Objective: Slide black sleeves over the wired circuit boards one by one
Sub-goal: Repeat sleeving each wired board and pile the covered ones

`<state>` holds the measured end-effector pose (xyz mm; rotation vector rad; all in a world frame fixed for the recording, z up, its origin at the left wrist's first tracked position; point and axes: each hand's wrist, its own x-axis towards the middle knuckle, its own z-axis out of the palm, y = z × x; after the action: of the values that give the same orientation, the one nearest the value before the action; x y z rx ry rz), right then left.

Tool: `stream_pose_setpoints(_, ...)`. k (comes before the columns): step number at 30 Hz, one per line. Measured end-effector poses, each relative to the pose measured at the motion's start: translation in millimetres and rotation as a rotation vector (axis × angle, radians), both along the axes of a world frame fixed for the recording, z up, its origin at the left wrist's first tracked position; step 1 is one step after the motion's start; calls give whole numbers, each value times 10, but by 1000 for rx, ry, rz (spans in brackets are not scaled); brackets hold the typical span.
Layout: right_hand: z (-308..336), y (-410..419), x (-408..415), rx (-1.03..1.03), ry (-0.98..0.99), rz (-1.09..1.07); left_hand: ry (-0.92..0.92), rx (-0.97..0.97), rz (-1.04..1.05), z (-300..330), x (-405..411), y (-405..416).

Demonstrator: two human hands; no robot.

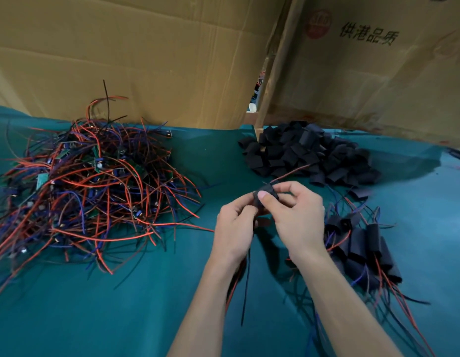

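Both hands, left hand (234,228) and right hand (295,215), pinch one black sleeve (266,194) over wires.

Hands hide the board inside the black sleeve (266,193).

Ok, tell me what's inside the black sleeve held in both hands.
The black sleeve is pinched by left hand and right hand. Red and black wires emerge from it; whatever board sits inside is covered by sleeve and fingers.

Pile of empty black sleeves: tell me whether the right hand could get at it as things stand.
Probably yes. The pile of empty black sleeves lies just beyond the right hand, with only bare green cloth between, but that hand now pinches a black sleeve together with the left hand.
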<state>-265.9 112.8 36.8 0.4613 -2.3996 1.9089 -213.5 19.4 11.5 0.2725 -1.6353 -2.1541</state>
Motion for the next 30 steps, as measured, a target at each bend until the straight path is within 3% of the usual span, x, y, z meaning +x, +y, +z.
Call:
stream_pose_setpoints(7,43,133,-99,-315,-33,-115,-22,41,21,-75,-10,5)
stream_pose_setpoints(17,-24,190,-47,-13,33,-71,3,100,66,-56,40,-16)
stream_pose_setpoints(20,-19,203,-37,-21,41,-55,9,159,91,-48,41,-12)
stream_pose_setpoints(26,-58,175,17,-17,36,-10,7,101,125,-49,27,13)
stream_pose_setpoints(30,-71,199,19,-42,-14,2,9,109,58,-44,55,-6)
